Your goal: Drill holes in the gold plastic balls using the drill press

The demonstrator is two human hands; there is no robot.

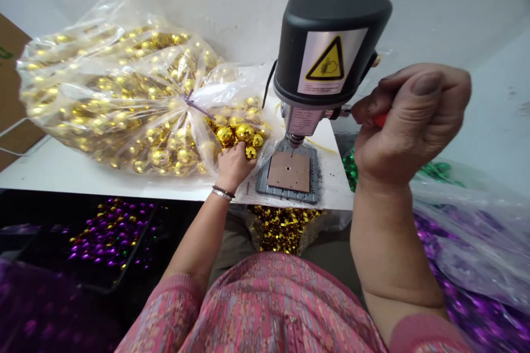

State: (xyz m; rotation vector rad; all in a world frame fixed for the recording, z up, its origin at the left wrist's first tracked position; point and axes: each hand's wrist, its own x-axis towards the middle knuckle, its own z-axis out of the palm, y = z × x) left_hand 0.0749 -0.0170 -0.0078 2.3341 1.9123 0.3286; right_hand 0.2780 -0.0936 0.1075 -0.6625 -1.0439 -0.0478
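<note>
My left hand (pixel 235 165) is at the mouth of a clear plastic bag (pixel 206 138) full of shiny gold balls. A faceted gold ball (pixel 250 153) sits between its thumb and forefinger, and the other fingertips are mostly hidden. My right hand (pixel 414 121) is wrapped round the red knob (pixel 380 119) on the lever of a small black bench drill press (pixel 331 38). Below the chuck (pixel 295 140), a brown square plate (pixel 290 171) with a small hole lies on the grey base (pixel 314 194), and no ball is on it.
The white table (pixel 165 186) carries the tied bag and the press. Below its front edge hangs an open bag of smaller gold pieces (pixel 285 229). Purple and gold balls lie in a black crate (pixel 111 237) at left. Bags of purple balls (pixel 480 309) and green balls (pixel 439 171) stand at right.
</note>
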